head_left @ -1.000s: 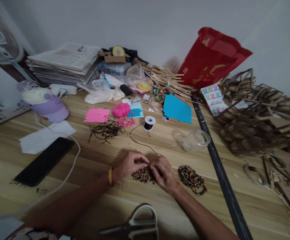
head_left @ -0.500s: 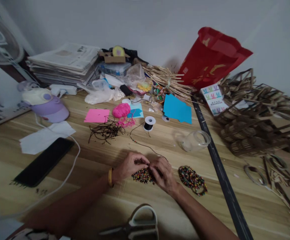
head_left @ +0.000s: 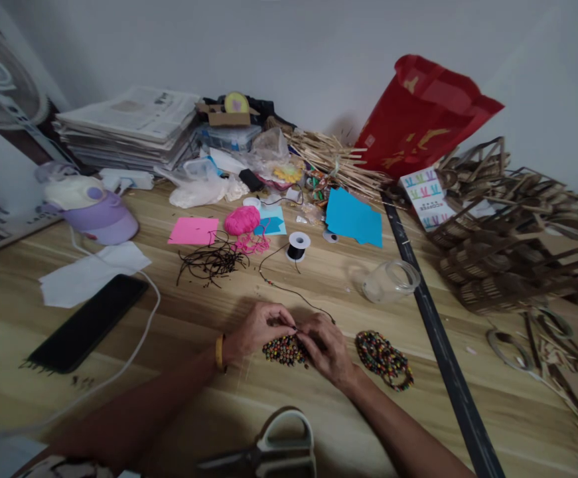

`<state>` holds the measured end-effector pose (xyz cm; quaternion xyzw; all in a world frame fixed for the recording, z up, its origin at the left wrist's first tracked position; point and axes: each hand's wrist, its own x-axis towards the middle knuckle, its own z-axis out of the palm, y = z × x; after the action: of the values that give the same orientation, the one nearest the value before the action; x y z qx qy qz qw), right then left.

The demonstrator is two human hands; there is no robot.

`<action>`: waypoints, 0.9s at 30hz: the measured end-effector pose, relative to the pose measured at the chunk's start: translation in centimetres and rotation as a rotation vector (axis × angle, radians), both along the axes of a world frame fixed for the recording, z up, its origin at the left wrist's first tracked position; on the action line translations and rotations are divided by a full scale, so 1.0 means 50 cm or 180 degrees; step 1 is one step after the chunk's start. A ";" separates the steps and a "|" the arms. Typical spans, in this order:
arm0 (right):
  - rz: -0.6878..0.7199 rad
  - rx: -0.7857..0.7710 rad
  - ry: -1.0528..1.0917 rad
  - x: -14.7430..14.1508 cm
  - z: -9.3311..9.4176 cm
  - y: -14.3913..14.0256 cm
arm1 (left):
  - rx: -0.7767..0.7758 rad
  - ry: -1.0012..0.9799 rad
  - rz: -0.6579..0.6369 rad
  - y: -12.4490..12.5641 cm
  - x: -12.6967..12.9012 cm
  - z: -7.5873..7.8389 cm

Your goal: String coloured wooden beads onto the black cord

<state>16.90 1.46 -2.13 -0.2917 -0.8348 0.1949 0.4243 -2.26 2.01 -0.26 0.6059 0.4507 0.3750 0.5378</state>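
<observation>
Wooden table, cluttered toward the far wall, fills the view. Both forearms come in from the near edge and angle inward, so the hands meet low at the centre, knuckles up and wrists resting on the wood. The left hand, with a yellow band at its wrist, is curled narrow, fingertips pinched at the point where the two hands touch. The right hand is likewise curled tight, fingers pressed against the left's; what exactly sits between the fingertips is too small to tell. A pile of beads lies directly under and between the hands, touching both. A dark cord runs away from the fingertips toward a spool well beyond them. Just right of the right hand lies a second bead heap. Farther right and beyond stands a jar on its side. Near the person, below the hands, lie scissors. Far left of the left arm lies a phone.
</observation>
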 end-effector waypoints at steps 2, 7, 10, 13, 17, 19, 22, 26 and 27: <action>-0.0008 0.0002 -0.0034 0.000 -0.001 0.000 | 0.0012 0.0041 0.0015 0.000 -0.001 -0.002; 0.0000 -0.0012 -0.0053 0.003 -0.006 0.001 | 0.0105 0.0057 -0.0026 0.000 -0.003 -0.010; 0.0006 -0.0032 -0.0104 0.004 -0.007 0.001 | 0.0146 0.0114 -0.0018 0.001 -0.003 -0.010; 0.0013 -0.0007 -0.0103 0.004 -0.006 0.001 | 0.0163 0.0202 -0.0016 0.001 -0.004 -0.006; -0.0005 0.0020 -0.0072 0.001 -0.002 0.001 | 0.0170 0.0208 -0.0066 0.000 -0.003 -0.002; -0.0009 0.0005 -0.0103 0.000 0.000 0.001 | 0.0181 0.0193 -0.0088 -0.001 -0.002 0.000; 0.0044 0.0001 -0.0151 0.001 0.003 0.000 | 0.0193 0.0173 -0.0153 -0.002 0.000 0.002; 0.0077 -0.0043 -0.0232 0.005 0.002 0.000 | 0.0276 0.0165 -0.0209 -0.004 0.000 0.006; 0.0029 -0.0060 -0.0230 0.005 0.001 0.000 | 0.0301 0.0158 -0.0206 -0.004 -0.001 0.007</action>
<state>17.17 1.46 -2.08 -0.2988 -0.8490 0.1940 0.3902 -2.30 1.82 0.07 0.6540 0.4259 0.3630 0.5091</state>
